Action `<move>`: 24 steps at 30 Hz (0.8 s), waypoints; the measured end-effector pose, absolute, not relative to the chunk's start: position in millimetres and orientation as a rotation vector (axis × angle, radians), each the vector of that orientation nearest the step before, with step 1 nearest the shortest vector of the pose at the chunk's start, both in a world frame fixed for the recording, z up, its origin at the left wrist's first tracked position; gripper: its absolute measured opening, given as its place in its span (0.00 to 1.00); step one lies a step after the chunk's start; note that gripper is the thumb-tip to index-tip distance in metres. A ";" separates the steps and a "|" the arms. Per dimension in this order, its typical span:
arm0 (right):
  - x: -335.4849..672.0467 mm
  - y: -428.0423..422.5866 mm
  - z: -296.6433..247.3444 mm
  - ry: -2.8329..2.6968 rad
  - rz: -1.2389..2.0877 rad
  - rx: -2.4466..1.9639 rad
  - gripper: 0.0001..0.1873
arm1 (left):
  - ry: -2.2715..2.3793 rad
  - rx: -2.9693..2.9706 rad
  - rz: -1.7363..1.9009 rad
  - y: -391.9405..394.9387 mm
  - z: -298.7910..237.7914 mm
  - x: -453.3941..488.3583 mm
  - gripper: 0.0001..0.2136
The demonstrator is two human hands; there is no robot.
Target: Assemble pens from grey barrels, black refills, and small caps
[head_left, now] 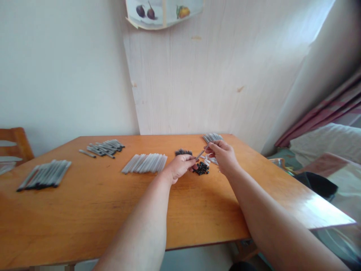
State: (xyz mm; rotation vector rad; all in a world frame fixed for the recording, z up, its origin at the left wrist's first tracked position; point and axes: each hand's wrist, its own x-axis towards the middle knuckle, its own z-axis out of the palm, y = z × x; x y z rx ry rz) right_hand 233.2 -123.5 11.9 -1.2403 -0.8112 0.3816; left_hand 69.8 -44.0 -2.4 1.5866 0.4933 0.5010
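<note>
My left hand [180,166] is closed on one end of a slim grey pen barrel [200,154]. The fingers of my right hand [222,153] pinch at its upper end; whether they hold a smaller part there is too small to tell. Beneath the hands lies a heap of small black pen plugs or caps [202,168], with a few white pieces [207,160] beside it. Just behind my left hand is a bundle of dark, thin pen parts [183,152]. A row of translucent white pen tubes [145,163] lies left of that hand.
Grey pens with black ends lie in a loose pile [105,147] and a neater row [45,174] on the left of the wooden table [118,210]. More grey tubes [213,137] lie at the back right. A wooden chair [19,145] stands left, a black bin [317,185] right.
</note>
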 end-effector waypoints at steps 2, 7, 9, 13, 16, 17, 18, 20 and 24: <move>231.7 -122.8 10.9 -0.842 0.411 -1.234 0.11 | 0.470 1.550 0.477 -43.3 -2.0 69.4 0.14; 229.5 -122.0 10.2 -0.866 0.475 -1.219 0.12 | 0.437 1.528 0.447 -41.7 -1.7 68.3 0.15; 229.0 -122.1 9.8 -0.876 0.472 -1.226 0.12 | 0.438 1.520 0.444 -40.7 -2.3 68.1 0.15; 227.1 -122.9 8.4 -0.913 0.479 -1.241 0.12 | 0.418 1.499 0.458 -38.5 -3.7 68.5 0.16; 225.6 -123.4 7.7 -0.930 0.500 -1.248 0.13 | 0.405 1.487 0.472 -37.2 -5.0 69.4 0.16; 225.3 -123.5 7.7 -0.933 0.509 -1.248 0.13 | 0.401 1.484 0.476 -36.8 -5.5 69.6 0.16; 225.1 -123.6 7.7 -0.937 0.517 -1.247 0.13 | 0.397 1.482 0.479 -36.4 -6.0 69.9 0.16; 225.0 -123.8 8.0 -0.944 0.526 -1.246 0.13 | 0.391 1.479 0.483 -35.5 -7.2 70.1 0.16; 224.8 -124.3 8.5 -0.960 0.513 -1.260 0.13 | 0.382 1.475 0.483 -34.4 -8.6 70.0 0.16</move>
